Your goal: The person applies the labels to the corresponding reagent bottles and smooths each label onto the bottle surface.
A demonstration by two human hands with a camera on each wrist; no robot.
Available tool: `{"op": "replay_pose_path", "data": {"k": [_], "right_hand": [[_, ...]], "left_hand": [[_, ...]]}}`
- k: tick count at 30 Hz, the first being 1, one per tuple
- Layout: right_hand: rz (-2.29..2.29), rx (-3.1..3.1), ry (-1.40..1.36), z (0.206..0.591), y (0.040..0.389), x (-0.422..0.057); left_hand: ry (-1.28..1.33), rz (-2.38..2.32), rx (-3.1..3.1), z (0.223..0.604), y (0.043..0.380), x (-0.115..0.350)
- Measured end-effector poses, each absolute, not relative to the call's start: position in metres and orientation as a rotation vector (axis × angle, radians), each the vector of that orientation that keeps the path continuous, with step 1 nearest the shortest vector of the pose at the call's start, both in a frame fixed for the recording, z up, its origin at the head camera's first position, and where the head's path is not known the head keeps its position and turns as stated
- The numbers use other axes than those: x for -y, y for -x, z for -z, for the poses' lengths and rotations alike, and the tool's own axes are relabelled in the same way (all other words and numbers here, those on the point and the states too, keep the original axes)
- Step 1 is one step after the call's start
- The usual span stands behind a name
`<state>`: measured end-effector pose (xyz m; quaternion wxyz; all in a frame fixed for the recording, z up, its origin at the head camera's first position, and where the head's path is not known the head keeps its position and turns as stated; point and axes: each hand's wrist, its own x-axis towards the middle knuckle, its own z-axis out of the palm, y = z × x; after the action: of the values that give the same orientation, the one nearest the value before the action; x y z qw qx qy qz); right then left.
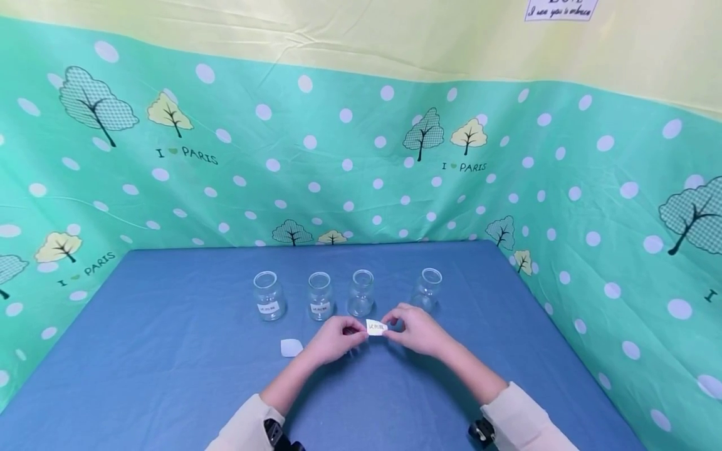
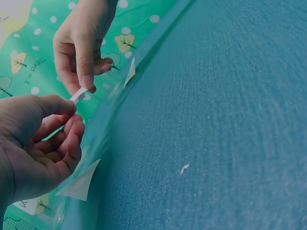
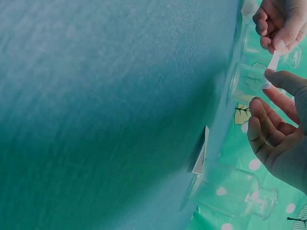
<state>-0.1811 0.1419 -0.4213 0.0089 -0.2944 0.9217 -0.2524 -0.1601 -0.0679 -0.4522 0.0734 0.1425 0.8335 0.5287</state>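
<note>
A left hand (image 1: 336, 339) and a right hand (image 1: 418, 330) pinch opposite edges of a white label (image 1: 376, 327) between them, below the frame's center.

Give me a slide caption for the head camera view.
Left hand and right hand pinch a white label near four glass jars on a blue table, the two leftmost labelled.

Four jars (image 1: 269, 297) stand on the table (image 1: 169, 376); before them, a label (image 1: 376, 327) between left hand (image 1: 334, 339) and right hand (image 1: 418, 331).
</note>
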Motion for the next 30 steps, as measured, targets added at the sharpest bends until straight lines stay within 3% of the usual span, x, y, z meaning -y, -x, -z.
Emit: {"op": "replay_pose_path", "data": {"k": [13, 30], "right_hand": [[0.927, -2.935, 0.847, 0.412, 0.174, -0.139], [0.925, -2.920, 1.000, 0.413, 0.171, -0.130]], "left_hand": [[-0.283, -1.601, -2.532, 0.445, 0.158, 0.064], [-0.388, -1.652, -2.476, 0.446, 0.159, 0.063]]}}
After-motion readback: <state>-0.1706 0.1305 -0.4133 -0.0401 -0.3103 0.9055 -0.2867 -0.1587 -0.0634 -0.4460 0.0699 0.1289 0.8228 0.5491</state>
